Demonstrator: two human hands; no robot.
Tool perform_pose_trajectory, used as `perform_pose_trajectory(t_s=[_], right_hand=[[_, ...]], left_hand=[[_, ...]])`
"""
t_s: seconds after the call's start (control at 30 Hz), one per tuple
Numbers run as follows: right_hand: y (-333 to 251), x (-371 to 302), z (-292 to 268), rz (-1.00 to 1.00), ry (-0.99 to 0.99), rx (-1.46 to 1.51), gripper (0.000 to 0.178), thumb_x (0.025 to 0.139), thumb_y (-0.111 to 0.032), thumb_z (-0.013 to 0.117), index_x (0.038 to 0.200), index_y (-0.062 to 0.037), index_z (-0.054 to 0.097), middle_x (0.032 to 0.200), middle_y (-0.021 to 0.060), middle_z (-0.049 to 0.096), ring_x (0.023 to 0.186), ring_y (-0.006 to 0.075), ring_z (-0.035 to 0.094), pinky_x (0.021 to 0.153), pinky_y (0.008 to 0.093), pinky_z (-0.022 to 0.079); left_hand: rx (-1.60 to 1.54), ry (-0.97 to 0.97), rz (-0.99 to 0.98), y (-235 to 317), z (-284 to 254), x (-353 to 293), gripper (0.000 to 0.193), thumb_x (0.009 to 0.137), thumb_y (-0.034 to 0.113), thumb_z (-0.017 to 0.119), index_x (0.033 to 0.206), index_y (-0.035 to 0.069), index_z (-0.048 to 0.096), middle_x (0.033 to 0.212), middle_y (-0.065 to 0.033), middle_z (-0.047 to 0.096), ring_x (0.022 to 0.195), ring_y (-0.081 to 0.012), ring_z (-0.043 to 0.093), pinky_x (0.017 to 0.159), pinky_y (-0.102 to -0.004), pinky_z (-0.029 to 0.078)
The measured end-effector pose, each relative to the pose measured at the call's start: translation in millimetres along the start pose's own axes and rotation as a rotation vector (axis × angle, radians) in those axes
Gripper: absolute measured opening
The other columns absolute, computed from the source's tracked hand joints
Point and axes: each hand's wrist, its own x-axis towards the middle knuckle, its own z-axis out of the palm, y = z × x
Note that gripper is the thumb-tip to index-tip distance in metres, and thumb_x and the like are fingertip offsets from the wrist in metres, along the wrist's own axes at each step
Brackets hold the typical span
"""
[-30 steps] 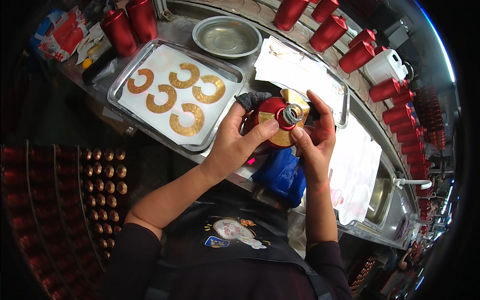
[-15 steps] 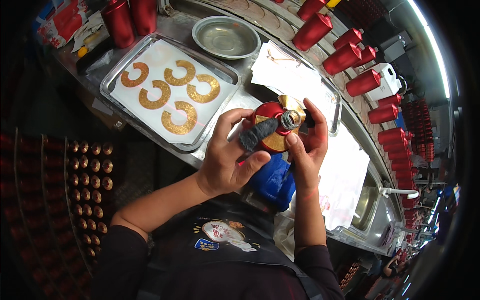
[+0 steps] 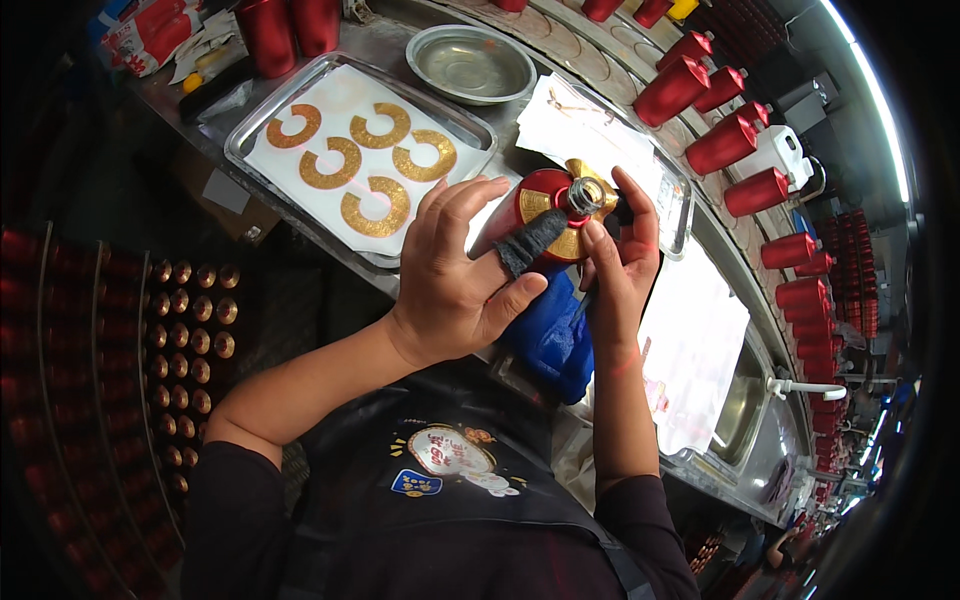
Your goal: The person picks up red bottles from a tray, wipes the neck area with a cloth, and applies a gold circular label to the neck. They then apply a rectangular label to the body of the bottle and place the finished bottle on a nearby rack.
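Note:
A glossy red bottle (image 3: 547,183) with a bare threaded metal neck (image 3: 584,196) is tilted between my hands. A gold curved label (image 3: 569,244) lies round its shoulder, and one end curls up beside the neck. My left hand (image 3: 445,285) has its fingers spread, and the index finger, in a dark grey finger cover (image 3: 531,243), presses on the label. My right hand (image 3: 620,270) grips the bottle's shoulder from the right, its thumb on the gold label below the neck. Its far fingers are partly hidden. Below the bottle is a blue cloth-like thing (image 3: 553,345).
At the left, a metal tray (image 3: 240,145) holds a white sheet with several gold C-shaped labels. A metal bowl (image 3: 470,62) sits behind it. White papers (image 3: 690,350) lie right, by a sink (image 3: 740,412). Red bottles (image 3: 722,143) line a curved conveyor; more fill racks (image 3: 100,350) at lower left.
My left index finger has moved away from the neck, down along the label, and the other fingers have spread higher. More of the label's left end shows. The whole view has shifted slightly.

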Motion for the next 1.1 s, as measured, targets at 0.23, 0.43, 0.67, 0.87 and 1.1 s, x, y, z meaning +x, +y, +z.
perform_pose_trajectory(t_s=[0.23, 0.43, 0.67, 0.87, 1.1], right_hand=[[-2, 4, -1, 0.019, 0.018, 0.025, 0.046, 0.097, -0.008, 0.066, 0.139, 0.0012, 0.052, 0.12, 0.0118, 0.065, 0.111, 0.0159, 0.062, 0.095, 0.028, 0.05], [-4, 8, -13, 0.004, -0.018, 0.087, 0.039, 0.099, -0.01, 0.058, 0.137, -0.0038, 0.059, 0.098, -0.0044, 0.06, 0.075, 0.0002, 0.044, 0.063, 0.0166, 0.034], [-3, 11, -19, -0.12, -0.108, 0.039, 0.047, 0.094, -0.01, 0.071, 0.138, -0.0007, 0.057, 0.122, 0.0059, 0.065, 0.104, 0.0101, 0.063, 0.09, 0.0235, 0.051], [3, 12, -16, -0.135, -0.141, 0.201, 0.05, 0.092, -0.005, 0.072, 0.138, 0.0006, 0.056, 0.132, 0.0074, 0.06, 0.111, 0.0108, 0.063, 0.096, 0.0256, 0.053], [3, 5, -16, -0.116, -0.081, 0.181, 0.058, 0.088, -0.002, 0.075, 0.141, 0.0006, 0.054, 0.142, 0.0089, 0.055, 0.116, 0.0102, 0.06, 0.093, 0.0228, 0.053]], left_hand=[[0.194, -0.033, -0.005, 30, 8, 1, 0.032, 0.09, 0.034, 0.07, 0.097, 0.004, 0.076, 0.143, -0.0193, 0.044, 0.135, -0.044, 0.039, 0.107, -0.0704, 0.025], [0.243, -0.021, -0.011, 51, 31, 8, 0.025, 0.083, 0.033, 0.075, 0.077, 0.008, 0.074, 0.149, -0.0198, 0.039, 0.143, -0.0479, 0.027, 0.105, -0.0803, 0.01], [-0.11, 0.113, -0.07, 41, 12, 1, 0.044, 0.079, 0.02, 0.083, 0.113, -0.003, 0.068, 0.147, -0.0235, 0.038, 0.138, -0.0453, 0.036, 0.113, -0.0536, 0.031], [-0.203, -0.121, -0.257, 13, 27, 31, 0.072, 0.066, 0.019, 0.092, 0.123, -0.005, 0.055, 0.135, -0.0188, 0.047, 0.124, -0.0356, 0.052, 0.104, -0.0433, 0.045], [-0.805, -0.4, -0.423, -14, 6, 53, 0.087, 0.062, 0.013, 0.095, 0.136, 0.004, 0.052, 0.126, -0.0069, 0.06, 0.122, -0.0209, 0.057, 0.11, -0.0352, 0.043]])
